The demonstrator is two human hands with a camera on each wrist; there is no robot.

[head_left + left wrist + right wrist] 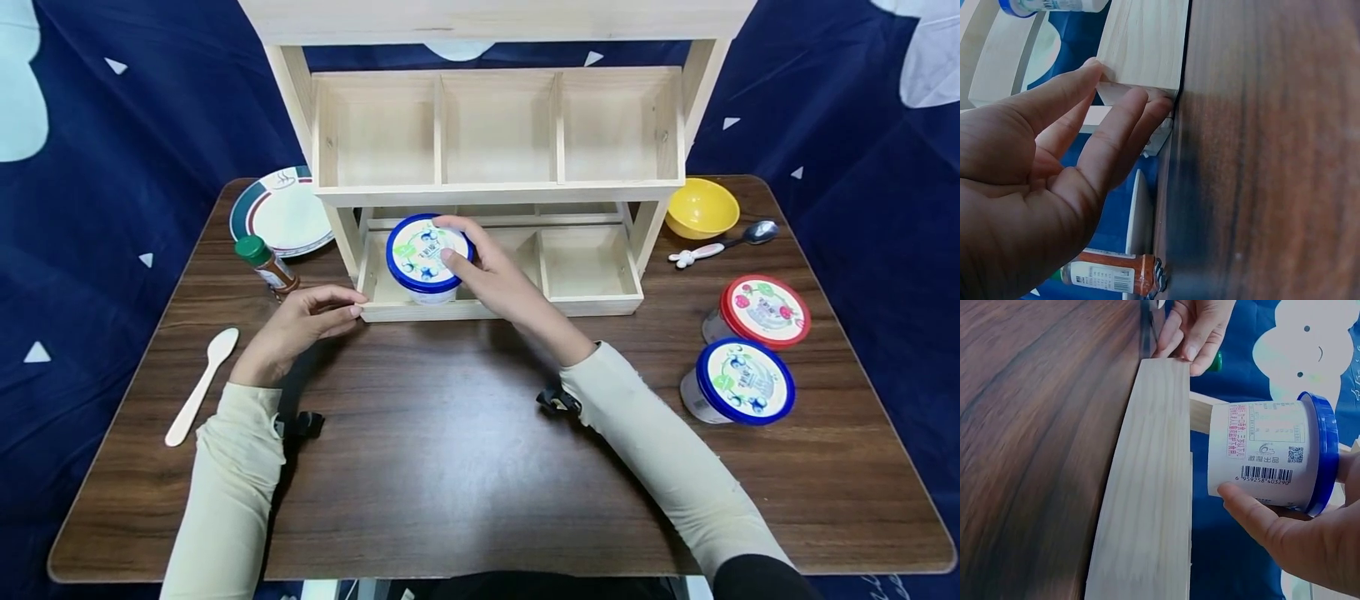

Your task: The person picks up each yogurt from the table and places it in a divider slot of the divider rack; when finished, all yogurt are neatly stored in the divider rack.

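Gripping the blue-lidded tub (424,259) upright in right-hand fingers (462,260), over the rack's (495,193) lower-left compartment; left hand (300,327) nearby, fingers straight, touching the front-left corner of the rack's tray on the worktop (465,450).

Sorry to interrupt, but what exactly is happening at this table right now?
A person's right hand grips a blue-lidded tub in the left compartment of the wooden rack's lower tray. The left hand touches the tray's front left corner. Two more tubs stand on the table to the right.
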